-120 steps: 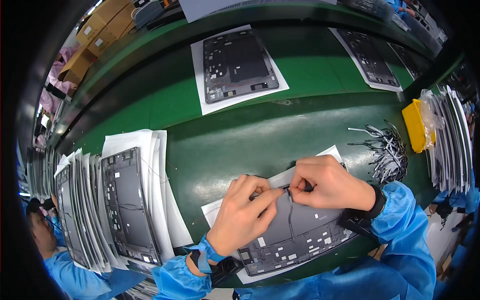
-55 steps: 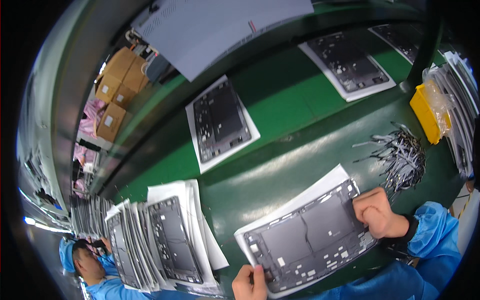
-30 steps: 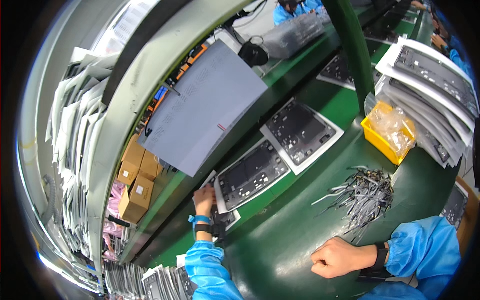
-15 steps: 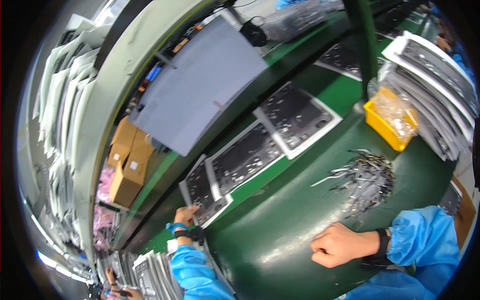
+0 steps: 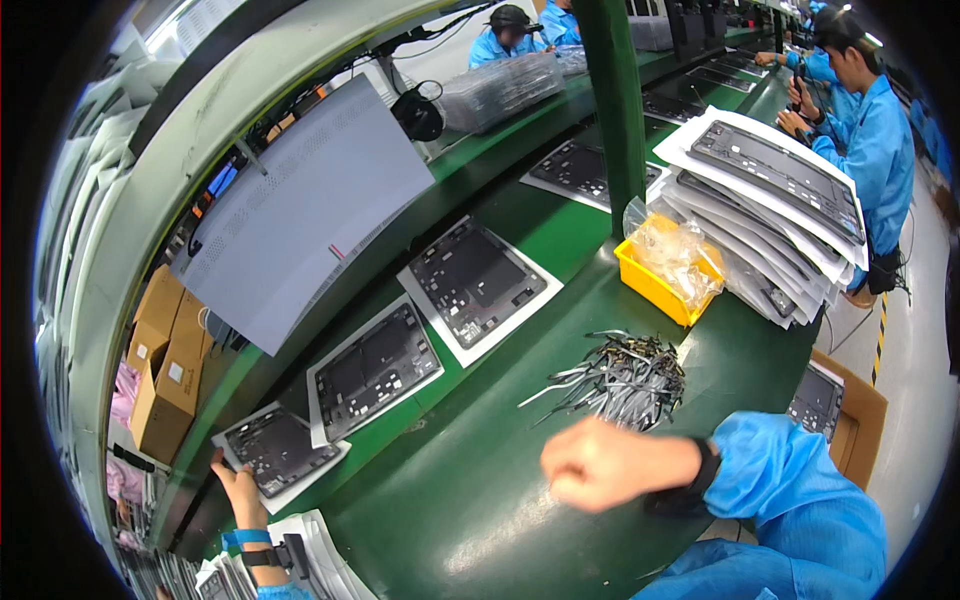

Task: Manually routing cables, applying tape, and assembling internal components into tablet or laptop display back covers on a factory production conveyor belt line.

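At the left, my left hand [image 5: 240,492] grips the outer edge of a flat black device panel [image 5: 275,447] with small pale patches, lying on a white sheet. My right hand [image 5: 615,463], smeared by motion, is closed in a fist above the green bench. Whatever lies inside its fingers, if anything, is hidden. Just beyond it is a tangled heap of short grey and black cables [image 5: 630,378]. Two similar panels on white sheets, a middle one [image 5: 375,362] and a farther one [image 5: 475,278], continue the row along the bench.
A yellow bin [image 5: 655,290] of clear plastic bags stands beside a green post [image 5: 613,110]. Stacked panels and sheets [image 5: 775,190] rise at the right. An open cardboard box [image 5: 860,420] sits low at right. Co-workers in blue [image 5: 865,150] work farther along.
The view has swung right and up, bringing co-workers into sight. My left hand stays at the nearest panel, which now sits slightly more apart from its neighbour. My right fist is nearer the cables.
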Demonstrator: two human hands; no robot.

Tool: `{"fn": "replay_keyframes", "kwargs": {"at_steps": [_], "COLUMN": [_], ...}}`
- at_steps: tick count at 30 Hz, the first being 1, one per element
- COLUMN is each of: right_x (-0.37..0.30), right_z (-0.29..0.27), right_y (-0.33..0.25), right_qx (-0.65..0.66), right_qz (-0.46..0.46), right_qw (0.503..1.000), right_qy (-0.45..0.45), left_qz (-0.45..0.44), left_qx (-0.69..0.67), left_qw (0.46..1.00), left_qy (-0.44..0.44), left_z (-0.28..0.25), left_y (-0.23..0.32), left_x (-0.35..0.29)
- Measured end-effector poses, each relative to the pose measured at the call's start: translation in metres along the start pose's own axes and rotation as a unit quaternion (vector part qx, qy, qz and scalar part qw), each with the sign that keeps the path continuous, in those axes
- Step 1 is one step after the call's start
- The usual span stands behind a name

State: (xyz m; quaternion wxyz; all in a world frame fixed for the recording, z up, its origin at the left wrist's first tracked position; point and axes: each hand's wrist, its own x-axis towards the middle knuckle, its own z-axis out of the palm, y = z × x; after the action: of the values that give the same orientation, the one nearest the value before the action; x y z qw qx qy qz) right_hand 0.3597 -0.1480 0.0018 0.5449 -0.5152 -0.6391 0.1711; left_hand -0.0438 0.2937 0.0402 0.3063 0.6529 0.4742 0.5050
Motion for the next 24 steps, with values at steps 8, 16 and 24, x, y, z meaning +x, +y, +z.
{"fn": "replay_keyframes", "kwargs": {"at_steps": [8, 16, 24], "right_x": [0.013, -0.005, -0.011], "right_z": [-0.117, -0.118, -0.111], "right_y": [0.017, 0.043, 0.072], "right_qx": [-0.164, -0.255, -0.298], "right_qz": [0.219, 0.194, 0.171], "right_qw": [0.94, 0.943, 0.938], "right_qy": [0.203, 0.094, 0.039], "left_qz": [0.18, -0.12, 0.014], "left_qx": [0.327, -0.316, 0.165], "left_qw": [0.919, 0.941, 0.986], "left_qy": [0.125, -0.011, 0.016], "left_z": [-0.058, -0.032, 0.073], "left_y": [0.004, 0.093, 0.149], "left_x": [-0.01, -0.138, -0.406]}}
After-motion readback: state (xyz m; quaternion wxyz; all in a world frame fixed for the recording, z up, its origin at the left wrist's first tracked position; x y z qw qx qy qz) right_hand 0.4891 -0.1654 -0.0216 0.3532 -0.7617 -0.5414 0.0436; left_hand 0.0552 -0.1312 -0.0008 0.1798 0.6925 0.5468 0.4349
